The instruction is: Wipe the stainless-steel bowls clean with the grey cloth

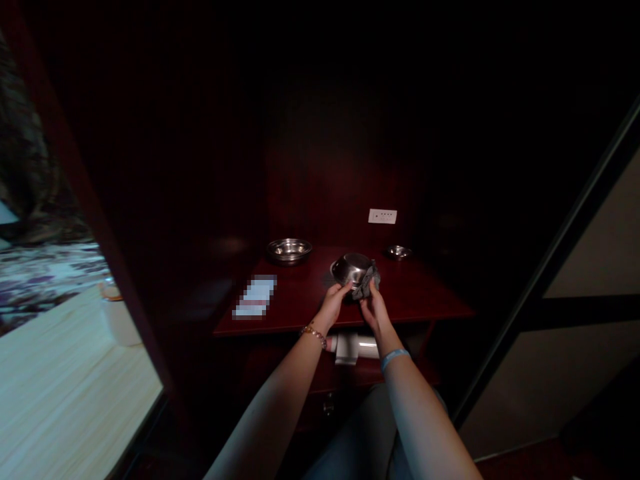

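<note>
Both of my hands hold a shiny metal bowl (pixel 351 267) just above a dark red shelf (pixel 300 310), its base tilted up and away from me. My left hand (pixel 333 301) grips the near left rim with its fingers closed. On the right side, my right hand (pixel 373 303) presses a crumpled grey cloth (pixel 368 280) against the bowl. Farther back on the left rests a wider metal bowl (pixel 289 251), seemingly stacked with another. A small metal dish (pixel 399 253) lies at the back right.
A blurred-out white and blue sheet (pixel 255 297) lies at the shelf's left front. Below are a white cylindrical object (pixel 367 347) and a drawer knob (pixel 328 405). A white socket plate (pixel 383 216) is on the back wall. A pale wooden table (pixel 65 380) stands left.
</note>
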`<state>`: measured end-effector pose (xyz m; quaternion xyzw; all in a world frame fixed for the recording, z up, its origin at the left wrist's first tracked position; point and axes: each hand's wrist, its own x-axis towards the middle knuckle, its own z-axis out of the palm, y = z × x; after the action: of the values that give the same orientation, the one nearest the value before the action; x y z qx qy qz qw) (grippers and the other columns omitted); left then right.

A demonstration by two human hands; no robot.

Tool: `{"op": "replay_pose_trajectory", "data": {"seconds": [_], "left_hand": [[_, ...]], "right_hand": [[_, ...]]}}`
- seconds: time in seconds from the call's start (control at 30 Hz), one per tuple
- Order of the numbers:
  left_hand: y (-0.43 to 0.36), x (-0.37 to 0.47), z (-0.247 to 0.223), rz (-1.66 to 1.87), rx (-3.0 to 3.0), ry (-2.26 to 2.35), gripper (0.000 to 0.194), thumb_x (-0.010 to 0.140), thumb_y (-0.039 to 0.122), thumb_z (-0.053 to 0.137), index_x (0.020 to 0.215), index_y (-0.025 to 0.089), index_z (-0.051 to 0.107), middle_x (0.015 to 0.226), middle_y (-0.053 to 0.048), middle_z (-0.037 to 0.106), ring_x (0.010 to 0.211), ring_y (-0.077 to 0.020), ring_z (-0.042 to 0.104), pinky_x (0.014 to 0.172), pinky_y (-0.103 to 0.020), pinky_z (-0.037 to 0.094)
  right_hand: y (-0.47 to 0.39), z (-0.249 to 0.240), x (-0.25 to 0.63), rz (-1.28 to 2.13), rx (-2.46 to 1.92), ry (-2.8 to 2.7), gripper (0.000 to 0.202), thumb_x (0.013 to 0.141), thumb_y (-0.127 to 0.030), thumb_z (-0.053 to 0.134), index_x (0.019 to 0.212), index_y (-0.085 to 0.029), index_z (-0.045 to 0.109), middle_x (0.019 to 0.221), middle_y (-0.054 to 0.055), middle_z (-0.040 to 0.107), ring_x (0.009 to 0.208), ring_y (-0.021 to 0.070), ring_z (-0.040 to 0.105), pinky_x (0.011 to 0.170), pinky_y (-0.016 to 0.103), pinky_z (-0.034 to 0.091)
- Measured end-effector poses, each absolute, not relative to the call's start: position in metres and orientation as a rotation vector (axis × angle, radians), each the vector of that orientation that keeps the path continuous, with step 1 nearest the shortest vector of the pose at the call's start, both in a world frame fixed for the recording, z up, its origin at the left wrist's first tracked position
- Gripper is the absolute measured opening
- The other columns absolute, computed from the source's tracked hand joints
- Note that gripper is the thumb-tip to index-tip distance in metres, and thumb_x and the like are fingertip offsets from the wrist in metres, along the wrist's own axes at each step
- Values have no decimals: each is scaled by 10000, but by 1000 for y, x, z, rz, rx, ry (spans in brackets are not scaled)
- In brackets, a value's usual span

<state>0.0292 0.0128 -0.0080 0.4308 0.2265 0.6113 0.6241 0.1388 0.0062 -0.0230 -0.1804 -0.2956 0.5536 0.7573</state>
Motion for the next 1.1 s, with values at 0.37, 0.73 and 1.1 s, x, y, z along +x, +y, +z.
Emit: {"op": "replay_pose_trajectory", "data": {"seconds": [0.37,0.73,1.1], "left_hand": [[22,26,-12,1521,707,477,362,768,470,735,895,132,706,942,-107,745,982,-207,672,933,-337,472],[23,26,-11,1513,710,453,366,818,449,691,1049,165,702,1144,-110,710,1070,-203,640,931,-311,472],[17,29,-12,1386,1001,538,326,680,403,804,884,156,741,999,-101,739,956,-201,638,859,-284,404]], "right_hand": [[9,-25,137,1223,-444,-694,265,924,-349,595,1134,-209,677,1163,17,723,1034,127,681,983,267,511],[5,-21,138,1189,-393,-646,243,942,-321,552,1132,-225,669,1142,0,729,1099,111,654,1041,265,469],[5,-22,139,1191,-398,-608,225,946,-335,542,1082,-223,682,1114,2,736,1044,120,674,1005,278,499]]}}
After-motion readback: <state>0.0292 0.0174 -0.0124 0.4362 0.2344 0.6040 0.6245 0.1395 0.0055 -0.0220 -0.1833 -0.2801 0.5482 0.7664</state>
